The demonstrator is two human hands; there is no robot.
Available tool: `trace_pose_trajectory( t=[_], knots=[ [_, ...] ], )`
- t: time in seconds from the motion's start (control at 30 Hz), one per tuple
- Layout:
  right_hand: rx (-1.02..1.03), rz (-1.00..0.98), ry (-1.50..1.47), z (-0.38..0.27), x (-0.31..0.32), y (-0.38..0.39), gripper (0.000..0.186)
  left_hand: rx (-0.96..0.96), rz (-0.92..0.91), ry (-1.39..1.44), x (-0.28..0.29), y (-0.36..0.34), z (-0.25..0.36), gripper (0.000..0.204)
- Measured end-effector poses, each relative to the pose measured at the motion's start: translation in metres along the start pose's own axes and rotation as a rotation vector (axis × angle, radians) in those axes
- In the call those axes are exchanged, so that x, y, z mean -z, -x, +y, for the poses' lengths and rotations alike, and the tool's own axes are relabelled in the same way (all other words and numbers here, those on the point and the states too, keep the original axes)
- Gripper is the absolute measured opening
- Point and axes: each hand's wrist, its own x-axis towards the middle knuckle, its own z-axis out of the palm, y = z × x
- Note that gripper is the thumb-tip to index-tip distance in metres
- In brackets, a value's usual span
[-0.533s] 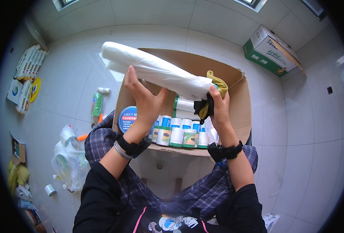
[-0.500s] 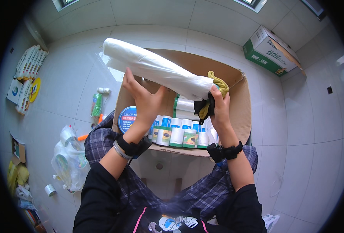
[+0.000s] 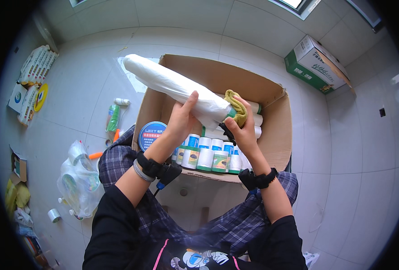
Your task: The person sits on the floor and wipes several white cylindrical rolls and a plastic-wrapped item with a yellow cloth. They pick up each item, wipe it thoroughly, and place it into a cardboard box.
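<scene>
While the right hand (image 3: 247, 136) is clamped on an olive-yellow cloth (image 3: 236, 108) at the lower right end of a long white roll (image 3: 168, 85), the left hand (image 3: 180, 120) clasps the roll nearer its middle. The left thumb lies along the roll's surface, but the fingers underneath are hidden, so how far they wrap around cannot be told. A sliver of green shows between roll and cloth; just below hangs a black piece (image 3: 227, 131), partly covered, and whether it belongs to the cloth is unclear.

The roll slants above an open cardboard box (image 3: 278, 148), its far end reaching past the box's left side. Inside, short labelled rolls (image 3: 205, 159) stand upright along the near wall, the rear ones half concealed by those in front. More white rolls lie behind them, mostly covered by the hands and the long roll. A round blue container (image 3: 151, 134) sits in the near left corner, its edge overlapped by the left forearm.

Plaid trousers (image 3: 118, 167) flank the box, partly covered by black sleeves. On the floor to the left, a translucent bag (image 3: 78, 182) blurs its contents. Farther left, piled goods (image 3: 23, 195) fade into the dark rim; a window (image 3: 294, 3) is cut off above.
</scene>
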Motion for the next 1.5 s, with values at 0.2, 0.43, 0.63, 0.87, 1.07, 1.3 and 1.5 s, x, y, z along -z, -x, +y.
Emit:
trace_pose_trajectory(
  t=[0.2,0.43,0.63,0.87,1.07,1.3,1.5],
  knots=[
    [-0.202,0.142,-0.251,-0.003,0.016,-0.011,0.045,-0.049,0.06,-0.114,0.013,-0.004,0.003,0.051],
    [-0.192,0.129,-0.189,0.015,0.013,-0.012,0.039,0.155,-0.223,-0.348,0.009,0.006,-0.006,0.054],
    [-0.265,0.025,-0.362,0.029,0.012,-0.007,0.037,0.318,-0.347,-0.436,0.0,0.008,-0.016,0.081],
    [-0.281,-0.183,-0.363,0.026,0.012,-0.007,0.028,0.276,-0.281,-0.589,0.001,0.012,-0.019,0.068],
    [-0.057,-0.066,0.442,0.016,0.024,0.001,0.027,0.123,-0.166,-0.845,0.013,0.005,-0.02,0.05],
    [0.438,0.152,0.881,0.017,0.029,0.016,0.039,-0.039,-0.223,-1.04,0.018,0.003,-0.036,0.044],
    [0.597,-0.04,1.181,0.011,0.028,0.025,0.05,-0.12,-0.28,-1.389,0.017,0.004,-0.034,0.042]
  ],
)
